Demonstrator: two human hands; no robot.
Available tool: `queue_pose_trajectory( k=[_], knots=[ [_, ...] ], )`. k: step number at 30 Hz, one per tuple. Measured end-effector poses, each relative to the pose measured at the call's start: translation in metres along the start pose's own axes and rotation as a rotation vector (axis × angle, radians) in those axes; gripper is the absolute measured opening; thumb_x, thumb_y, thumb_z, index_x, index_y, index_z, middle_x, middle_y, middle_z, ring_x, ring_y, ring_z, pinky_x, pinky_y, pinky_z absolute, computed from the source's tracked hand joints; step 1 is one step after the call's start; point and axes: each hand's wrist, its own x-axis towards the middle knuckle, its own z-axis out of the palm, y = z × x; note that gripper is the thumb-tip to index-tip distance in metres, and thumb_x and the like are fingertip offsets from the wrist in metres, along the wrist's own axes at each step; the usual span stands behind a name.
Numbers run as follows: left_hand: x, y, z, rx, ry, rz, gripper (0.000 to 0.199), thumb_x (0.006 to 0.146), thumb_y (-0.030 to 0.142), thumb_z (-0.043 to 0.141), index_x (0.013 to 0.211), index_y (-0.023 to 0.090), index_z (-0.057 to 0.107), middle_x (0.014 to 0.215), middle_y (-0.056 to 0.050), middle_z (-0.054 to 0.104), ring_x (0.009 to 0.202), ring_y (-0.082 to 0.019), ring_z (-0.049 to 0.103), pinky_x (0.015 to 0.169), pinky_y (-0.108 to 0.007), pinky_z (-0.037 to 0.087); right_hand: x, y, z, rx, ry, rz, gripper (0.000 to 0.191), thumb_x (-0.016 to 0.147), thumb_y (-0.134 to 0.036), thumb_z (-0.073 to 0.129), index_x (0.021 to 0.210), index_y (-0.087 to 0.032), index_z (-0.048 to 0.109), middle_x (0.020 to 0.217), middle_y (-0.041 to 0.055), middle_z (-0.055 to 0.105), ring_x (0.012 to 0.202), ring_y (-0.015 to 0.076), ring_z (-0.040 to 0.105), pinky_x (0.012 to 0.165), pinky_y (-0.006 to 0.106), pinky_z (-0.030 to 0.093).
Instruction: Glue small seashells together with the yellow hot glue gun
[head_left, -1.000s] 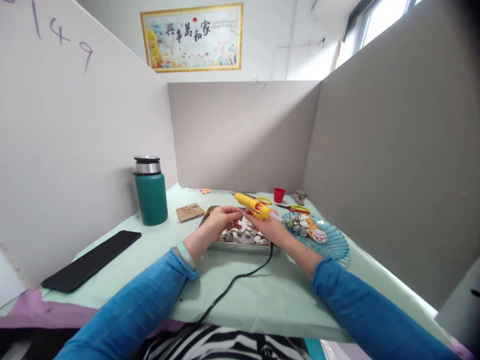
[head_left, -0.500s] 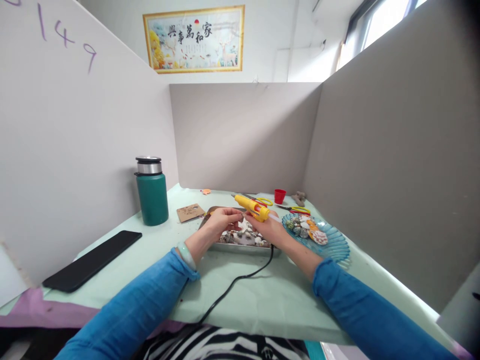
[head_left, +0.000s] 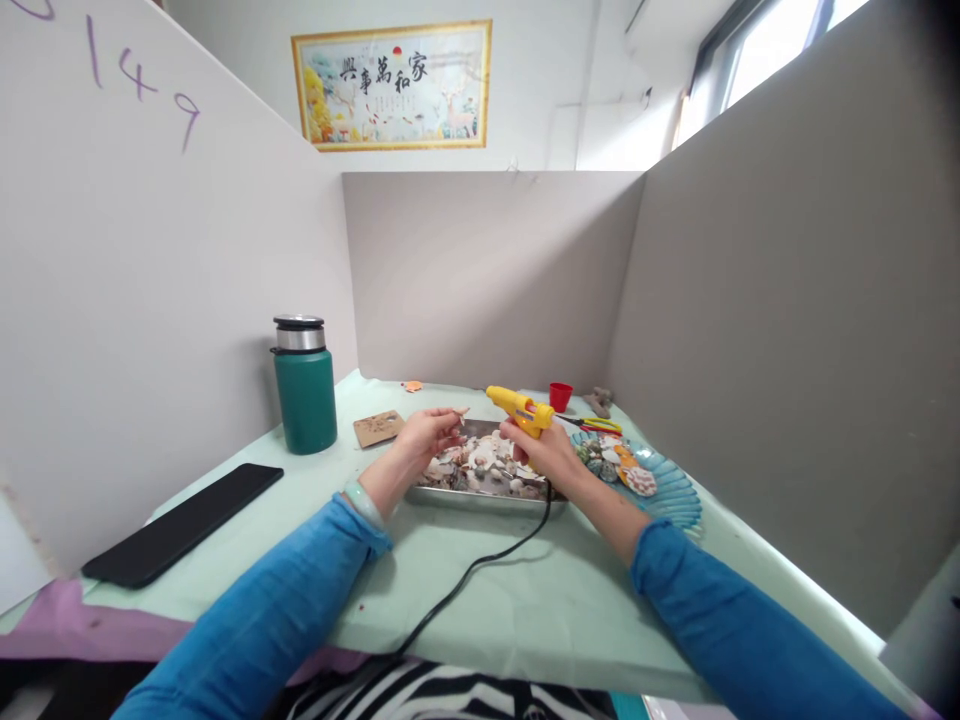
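My right hand (head_left: 551, 450) is wrapped round the grip of a yellow hot glue gun (head_left: 523, 408), its nozzle pointing left. A black cord (head_left: 480, 562) runs from it down to the table's near edge. My left hand (head_left: 433, 436) pinches a small pale shell (head_left: 462, 411) between thumb and fingertips, a short way left of the nozzle and apart from it. Beneath both hands sits a metal tray (head_left: 480, 497) with many loose shells (head_left: 487, 455) in it. The hands hide part of the tray.
At right, a blue glass plate (head_left: 679, 490) holds larger shells. Behind it are scissors (head_left: 600, 426), a red cup (head_left: 559, 396) and a driftwood-like piece (head_left: 600, 401). Leftward stand a green bottle (head_left: 305, 400), a brown card (head_left: 378, 429) and a black slab (head_left: 187, 522). Grey partitions (head_left: 487, 270) enclose the table.
My hands have drawn apart: the left moved slightly left with the small shell, the right moved right with the glue gun. More of the shells in the tray now shows.
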Motion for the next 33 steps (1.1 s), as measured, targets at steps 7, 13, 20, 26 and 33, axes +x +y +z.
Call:
queue_pose_trajectory(
  k=[7, 13, 20, 26, 33],
  knots=[
    [0.0093, -0.0005, -0.0102, -0.084, 0.036, -0.018, 0.012, 0.071, 0.005, 0.063, 0.083, 0.007, 0.067, 0.067, -0.004, 0.059, 0.053, -0.009, 0.055, 0.059, -0.024, 0.053, -0.003, 0.0042, -0.0001, -0.004, -0.215, -0.01, 0.029, 0.075, -0.046, 0.061, 0.073, -0.018, 0.06, 0.047, -0.0023, 0.051, 0.044, 0.0105, 0.046, 0.046, 0.023, 0.039],
    [0.0086, 0.0, -0.0099, -0.089, 0.044, -0.001, 0.015, 0.072, 0.006, 0.063, 0.087, 0.008, 0.068, 0.066, -0.003, 0.059, 0.054, -0.009, 0.056, 0.058, -0.024, 0.052, -0.0035, 0.006, 0.0018, -0.068, -0.243, 0.008, 0.028, 0.075, -0.045, 0.061, 0.074, -0.017, 0.06, 0.046, -0.0038, 0.05, 0.044, 0.0098, 0.046, 0.047, 0.022, 0.038],
    [0.009, -0.0009, -0.0084, 0.006, 0.008, 0.075, 0.014, 0.066, 0.013, 0.071, 0.077, 0.008, 0.065, 0.071, -0.004, 0.061, 0.057, -0.01, 0.058, 0.058, -0.024, 0.049, -0.0037, 0.0072, 0.0023, -0.104, -0.224, 0.028, 0.03, 0.073, -0.047, 0.062, 0.073, -0.016, 0.06, 0.044, -0.0045, 0.049, 0.042, 0.0095, 0.044, 0.046, 0.022, 0.036],
    [0.0109, -0.0033, -0.0091, 0.079, 0.004, 0.135, 0.024, 0.059, 0.022, 0.076, 0.076, 0.01, 0.063, 0.068, -0.002, 0.06, 0.054, -0.009, 0.056, 0.059, -0.025, 0.047, -0.0037, 0.008, 0.0022, -0.122, -0.2, 0.024, 0.031, 0.074, -0.047, 0.061, 0.069, -0.017, 0.06, 0.044, -0.0044, 0.049, 0.042, 0.0098, 0.045, 0.047, 0.022, 0.037],
    [0.0114, -0.004, -0.0095, 0.105, 0.01, 0.153, 0.028, 0.058, 0.027, 0.076, 0.076, 0.01, 0.062, 0.065, 0.0, 0.058, 0.054, -0.009, 0.055, 0.059, -0.025, 0.046, -0.0046, 0.0063, 0.0016, -0.144, -0.195, 0.038, 0.031, 0.074, -0.046, 0.061, 0.065, -0.017, 0.058, 0.044, -0.004, 0.049, 0.043, 0.0098, 0.045, 0.047, 0.022, 0.037]
  ],
)
